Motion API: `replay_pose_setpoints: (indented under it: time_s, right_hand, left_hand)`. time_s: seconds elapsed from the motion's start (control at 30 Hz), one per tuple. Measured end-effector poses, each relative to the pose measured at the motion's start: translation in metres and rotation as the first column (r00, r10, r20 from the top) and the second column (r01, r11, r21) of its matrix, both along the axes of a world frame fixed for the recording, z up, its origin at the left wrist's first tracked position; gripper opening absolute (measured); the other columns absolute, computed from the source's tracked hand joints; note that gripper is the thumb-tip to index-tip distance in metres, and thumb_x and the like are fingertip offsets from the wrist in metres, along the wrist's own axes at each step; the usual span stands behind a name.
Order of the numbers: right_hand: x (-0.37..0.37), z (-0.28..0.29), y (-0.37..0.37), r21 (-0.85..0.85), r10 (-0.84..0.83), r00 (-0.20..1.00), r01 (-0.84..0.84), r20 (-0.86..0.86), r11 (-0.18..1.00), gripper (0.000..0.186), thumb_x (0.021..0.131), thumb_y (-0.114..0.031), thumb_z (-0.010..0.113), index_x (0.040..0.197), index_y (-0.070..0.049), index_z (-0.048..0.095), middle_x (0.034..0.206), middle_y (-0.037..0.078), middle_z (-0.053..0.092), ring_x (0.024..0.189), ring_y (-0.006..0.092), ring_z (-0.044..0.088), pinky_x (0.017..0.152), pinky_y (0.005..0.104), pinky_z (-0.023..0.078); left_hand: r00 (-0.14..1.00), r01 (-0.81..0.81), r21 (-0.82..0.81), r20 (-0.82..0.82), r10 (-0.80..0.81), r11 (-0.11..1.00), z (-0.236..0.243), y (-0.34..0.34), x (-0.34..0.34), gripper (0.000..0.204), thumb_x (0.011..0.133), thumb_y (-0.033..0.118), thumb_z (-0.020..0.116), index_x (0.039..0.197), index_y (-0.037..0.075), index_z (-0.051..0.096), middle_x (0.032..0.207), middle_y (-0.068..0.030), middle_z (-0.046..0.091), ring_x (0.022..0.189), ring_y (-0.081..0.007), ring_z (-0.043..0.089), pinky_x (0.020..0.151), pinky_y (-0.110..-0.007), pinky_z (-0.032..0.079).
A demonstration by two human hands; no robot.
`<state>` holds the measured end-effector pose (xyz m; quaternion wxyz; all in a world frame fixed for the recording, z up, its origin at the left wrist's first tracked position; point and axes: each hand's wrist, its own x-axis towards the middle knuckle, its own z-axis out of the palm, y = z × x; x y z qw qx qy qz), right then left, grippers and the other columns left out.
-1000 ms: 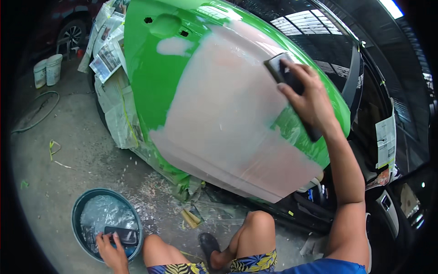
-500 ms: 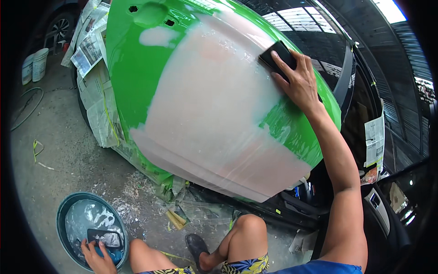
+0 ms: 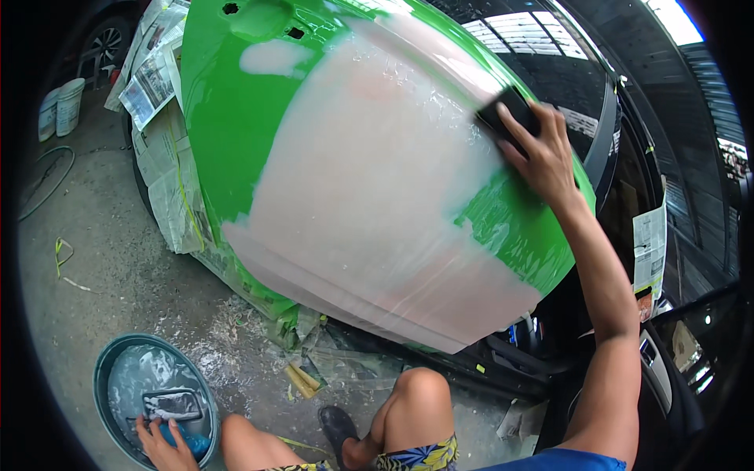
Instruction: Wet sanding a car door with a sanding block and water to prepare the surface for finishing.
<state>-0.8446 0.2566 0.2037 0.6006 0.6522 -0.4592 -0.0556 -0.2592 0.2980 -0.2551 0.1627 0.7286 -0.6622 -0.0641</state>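
Note:
My right hand [image 3: 546,157] is closed on a black sanding block [image 3: 512,118], pressed flat to the upper right of a green car door [image 3: 224,118]. A large pale, wet sanded patch [image 3: 353,173] covers most of the door. Low on the left, my left hand [image 3: 163,446] reaches into a teal basin [image 3: 100,392] of cloudy water. Its fingers curl over a blue thing [image 3: 192,443], perhaps a sponge or cloth, partly hidden by the hand. Just beyond the fingertips lies a dark rectangular object [image 3: 173,404] with whitish residue on it.
Newspaper masking [image 3: 169,173] hangs along the door's left side. White buckets [image 3: 69,108] and a hose [image 3: 63,188] are at the far left. Scraps and a folded yellowish piece [image 3: 302,381] lie on the wet concrete floor, near my sandaled foot [image 3: 338,432].
My right hand has slid the sanding block right and slightly down across the door. In the basin, my left hand has shifted a little, and more of the blue thing shows.

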Motion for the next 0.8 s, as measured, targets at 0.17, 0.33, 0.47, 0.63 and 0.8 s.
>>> replay_pose_setpoints:
  time_s: [0.17, 0.33, 0.47, 0.63, 0.8]
  right_hand:
    - [0.068, 0.022, -0.125, 0.039, 0.154, 0.986, -0.152, -0.058, 0.988, 0.057, 0.092, -0.033, 0.078, 0.147, -0.032, 0.065, 0.123, 0.016, 0.058, 0.112, 0.0339, 0.057, 0.097, 0.0461, 0.053]
    - [0.042, 0.006, -0.070, 0.036, 0.082, 0.996, -0.081, -0.023, 0.996, 0.061, 0.090, -0.029, 0.080, 0.149, -0.031, 0.064, 0.130, 0.018, 0.058, 0.117, 0.0354, 0.057, 0.101, 0.0476, 0.053]
    - [0.015, -0.002, -0.027, 0.023, 0.014, 1.000, -0.014, 0.007, 1.000, 0.061, 0.088, -0.026, 0.082, 0.148, -0.029, 0.066, 0.132, 0.020, 0.058, 0.118, 0.0374, 0.057, 0.101, 0.0488, 0.054]
    - [0.080, 0.019, -0.134, 0.044, 0.098, 0.995, -0.096, -0.033, 0.994, 0.058, 0.095, -0.034, 0.075, 0.151, -0.033, 0.061, 0.126, 0.017, 0.058, 0.115, 0.0361, 0.057, 0.100, 0.0472, 0.053]
    - [0.120, 0.022, -0.152, 0.172, -0.066, 0.990, 0.044, 0.125, 0.984, 0.058, 0.096, -0.030, 0.069, 0.152, -0.021, 0.058, 0.129, 0.027, 0.053, 0.122, 0.0433, 0.050, 0.110, 0.0515, 0.044]
  left_hand:
    - [1.000, -0.015, -0.025, -0.026, 0.014, 1.000, 0.006, -0.004, -0.008, 0.056, 0.106, 0.042, 0.061, 0.130, -0.008, 0.067, 0.137, -0.0354, 0.060, 0.125, -0.0502, 0.058, 0.108, -0.053, 0.046]
    - [0.999, -0.053, 0.012, -0.001, 0.053, 0.999, -0.008, 0.001, 0.004, 0.060, 0.106, 0.045, 0.059, 0.133, -0.009, 0.065, 0.136, -0.0362, 0.060, 0.126, -0.0516, 0.058, 0.109, -0.055, 0.045]
    - [0.999, -0.011, -0.009, 0.031, 0.012, 1.000, -0.008, 0.001, 0.004, 0.061, 0.106, 0.045, 0.059, 0.134, -0.009, 0.064, 0.137, -0.0364, 0.059, 0.127, -0.0516, 0.057, 0.110, -0.055, 0.044]
    - [1.000, -0.025, -0.021, 0.008, 0.025, 0.999, -0.015, -0.001, 0.003, 0.060, 0.106, 0.043, 0.060, 0.133, -0.010, 0.064, 0.137, -0.0357, 0.060, 0.129, -0.0510, 0.056, 0.112, -0.054, 0.043]
    - [0.998, -0.019, -0.013, -0.063, 0.018, 1.000, -0.001, 0.000, 0.002, 0.057, 0.106, 0.039, 0.061, 0.134, -0.010, 0.064, 0.139, -0.0355, 0.059, 0.131, -0.0509, 0.054, 0.113, -0.054, 0.042]
